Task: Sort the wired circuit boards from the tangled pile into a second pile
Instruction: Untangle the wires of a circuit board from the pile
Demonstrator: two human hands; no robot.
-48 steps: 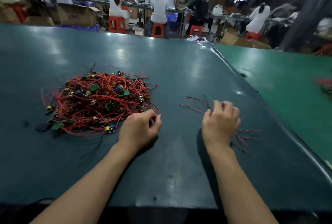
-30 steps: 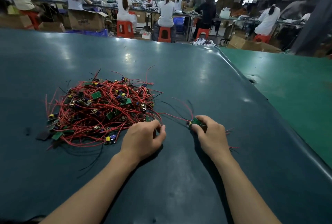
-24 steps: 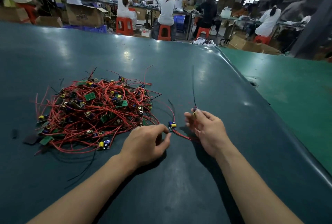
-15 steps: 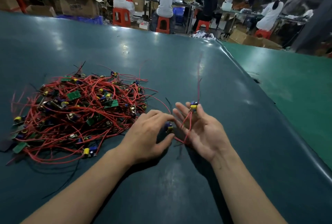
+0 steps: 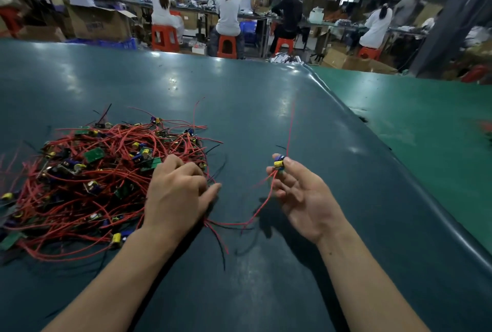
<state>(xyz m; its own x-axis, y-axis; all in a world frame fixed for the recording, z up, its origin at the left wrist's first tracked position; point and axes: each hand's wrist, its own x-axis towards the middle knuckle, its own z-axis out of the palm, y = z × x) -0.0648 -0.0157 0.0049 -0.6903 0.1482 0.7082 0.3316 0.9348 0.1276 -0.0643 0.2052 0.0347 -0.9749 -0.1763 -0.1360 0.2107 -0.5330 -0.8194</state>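
Circuit boards with red wires fill the tangled pile at the left of the frame, lying on the dark green table — and from what I see almost everything there is unsorted. I count many small green boards and yellow-and-blue capacitors knotted among the leads, so I judge the job to be near its start; no second pile shows anywhere in frame, and the right side of the table, where I would expect one, holds nothing I can pick out.

Moving toward the centre, my left hand sits knuckles-up on the pile's right edge, fingers curled down into the wires. Red and black leads trail out from under it toward the bottom centre, so it seems to be holding strands, though what exactly sits under the palm is hidden.

Right of centre, my right hand is raised palm-up, well apart from the pile. Its thumb and fingertips pinch one wired board at the top of the hand — a small piece with a yellow and blue part. One red lead rises toward the upper centre; another loops down and back to the left hand, so I judge this board is not yet free.
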